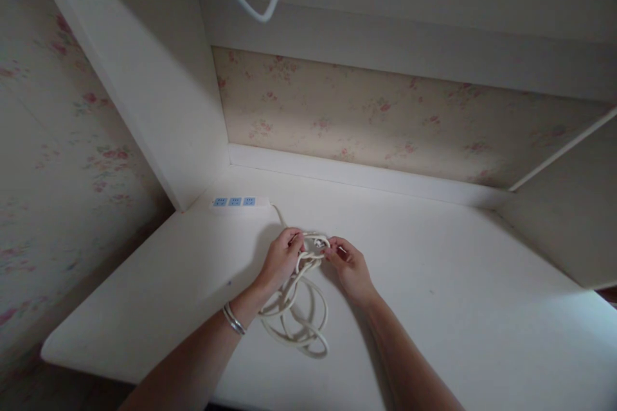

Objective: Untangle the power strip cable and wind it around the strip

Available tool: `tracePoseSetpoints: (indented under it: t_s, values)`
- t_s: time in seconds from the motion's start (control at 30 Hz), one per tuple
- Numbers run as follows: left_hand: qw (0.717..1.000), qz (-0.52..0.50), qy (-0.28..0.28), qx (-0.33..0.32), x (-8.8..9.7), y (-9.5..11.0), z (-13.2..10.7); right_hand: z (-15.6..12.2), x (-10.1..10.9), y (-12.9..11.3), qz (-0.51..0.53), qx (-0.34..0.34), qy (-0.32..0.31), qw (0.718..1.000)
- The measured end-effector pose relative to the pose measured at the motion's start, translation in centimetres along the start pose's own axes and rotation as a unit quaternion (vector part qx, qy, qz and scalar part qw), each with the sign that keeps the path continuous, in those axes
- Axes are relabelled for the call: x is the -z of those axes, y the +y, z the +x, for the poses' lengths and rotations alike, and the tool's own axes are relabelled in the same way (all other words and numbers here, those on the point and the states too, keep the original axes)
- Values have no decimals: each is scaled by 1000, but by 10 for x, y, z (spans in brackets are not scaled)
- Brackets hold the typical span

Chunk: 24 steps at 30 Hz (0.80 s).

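Observation:
A tangled off-white power cord (322,327) lies in loose loops on the white desk, its upper part raised between my hands. My left hand (282,255) pinches the cord between thumb and fingers on the left side of a loop. On the right side of that same loop, my right hand (351,270) is closed on the cord with its fingertips. Inside the loop shows what looks like the plug (319,243), small and partly hidden. The cord runs up to a white power strip (264,201) with blue socket faces, lying farther back on the left.
The white desk (457,282) spreads under both hands, with a rounded front left corner. A side panel (178,96) rises on the left, and a shelf (385,32) crosses above. White bent tubing (263,16) hangs at the top. Flowered wallpaper (361,119) covers the back wall.

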State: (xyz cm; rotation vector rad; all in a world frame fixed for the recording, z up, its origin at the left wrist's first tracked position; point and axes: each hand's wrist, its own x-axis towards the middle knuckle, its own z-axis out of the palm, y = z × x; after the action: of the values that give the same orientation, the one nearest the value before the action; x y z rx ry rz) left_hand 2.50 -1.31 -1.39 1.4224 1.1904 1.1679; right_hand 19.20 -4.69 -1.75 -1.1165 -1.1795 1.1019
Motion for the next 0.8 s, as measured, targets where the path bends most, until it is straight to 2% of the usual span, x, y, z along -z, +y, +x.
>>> tracePoseSetpoints:
  t_s: [0.13, 0.27, 0.47, 0.6, 0.7, 0.8]
  values:
    - [999, -24, 16, 15, 0, -1, 2, -2, -1, 1, -4, 14, -11, 1000]
    - [991, -110, 45, 63, 2, 3, 4, -3, -3, 1, 30, -11, -10, 999]
    - [969, -227, -44, 91, 8, 17, 0, 3, 0, 3, 138, -38, 121, 982]
    - [982, -162, -70, 62, 10, 21, -3, 6, 5, 6, 150, -35, 167, 974]
    - [995, -54, -80, 13, 12, 21, -5, 8, 6, 9, 147, -33, 178, 972]
    - [992, 31, -110, -48, 16, 19, -7, 8, 8, 9, 139, -43, 180, 973]
